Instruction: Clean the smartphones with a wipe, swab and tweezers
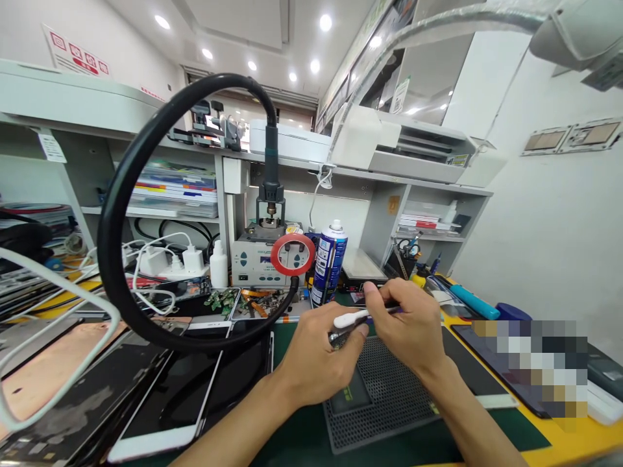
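My left hand (318,353) is closed in front of me, with a slim white tool with a rounded end (350,318) lying between its fingers and pointing toward the right hand. A short metallic cylinder end (335,336) shows just below it. Opposite, my right hand (409,331) is closed, its thumb and fingers pressed together on a thin dark piece (361,302) that is mostly hidden. The two hands nearly touch. Beneath them lies a grey perforated mat (389,395) on a dark green work mat (292,431).
A thick black hose (109,214) loops up at the left from a hot-air station (250,263). Behind the hands stands a blue spray can (328,266). Phones and tablets (170,389) cover the left. Near the right edge lies a turquoise cylinder (474,301). A lamp arm (428,26) hangs overhead.
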The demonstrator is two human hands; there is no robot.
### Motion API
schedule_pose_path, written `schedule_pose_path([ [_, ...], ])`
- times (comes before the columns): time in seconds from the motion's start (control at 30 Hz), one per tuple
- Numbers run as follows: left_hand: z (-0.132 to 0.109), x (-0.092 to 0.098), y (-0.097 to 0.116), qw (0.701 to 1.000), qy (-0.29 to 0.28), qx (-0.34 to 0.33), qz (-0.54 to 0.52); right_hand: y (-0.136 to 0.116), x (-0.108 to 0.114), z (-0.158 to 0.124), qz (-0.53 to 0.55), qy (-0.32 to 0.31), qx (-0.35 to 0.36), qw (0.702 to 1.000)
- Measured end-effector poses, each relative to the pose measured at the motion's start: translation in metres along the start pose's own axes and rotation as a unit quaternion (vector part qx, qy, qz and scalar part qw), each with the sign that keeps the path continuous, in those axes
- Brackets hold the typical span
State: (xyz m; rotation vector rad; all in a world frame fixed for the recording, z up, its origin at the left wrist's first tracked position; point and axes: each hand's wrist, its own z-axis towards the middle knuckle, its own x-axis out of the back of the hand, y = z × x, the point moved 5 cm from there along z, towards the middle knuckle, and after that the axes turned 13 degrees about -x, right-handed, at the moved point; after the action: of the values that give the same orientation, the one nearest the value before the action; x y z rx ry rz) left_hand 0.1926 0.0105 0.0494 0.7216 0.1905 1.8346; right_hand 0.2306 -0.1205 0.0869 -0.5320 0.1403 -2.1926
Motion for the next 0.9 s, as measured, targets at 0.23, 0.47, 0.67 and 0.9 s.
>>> schedule_pose_path([
  [0.23, 0.000, 0.000, -0.003, 1.000, 0.010, 0.020, -0.014, 0.008, 0.003, 0.003, 0.019, 0.021, -0.035, 0.999],
  [0.47, 0.001, -0.003, 0.001, 1.000, -0.006, 0.000, -0.013, -0.004, 0.000, 0.001, 0.053, 0.005, -0.027, 0.998],
  [0.67, -0.001, -0.007, -0.001, 0.999, -0.021, 0.008, -0.025, -0.006, 0.007, 0.000, 0.031, 0.030, 0.002, 0.999],
  [0.9, 0.000, -0.006, -0.003, 0.999, -0.024, 0.028, -0.018, 0.007, 0.014, 0.005, 0.001, 0.061, 0.022, 0.998],
])
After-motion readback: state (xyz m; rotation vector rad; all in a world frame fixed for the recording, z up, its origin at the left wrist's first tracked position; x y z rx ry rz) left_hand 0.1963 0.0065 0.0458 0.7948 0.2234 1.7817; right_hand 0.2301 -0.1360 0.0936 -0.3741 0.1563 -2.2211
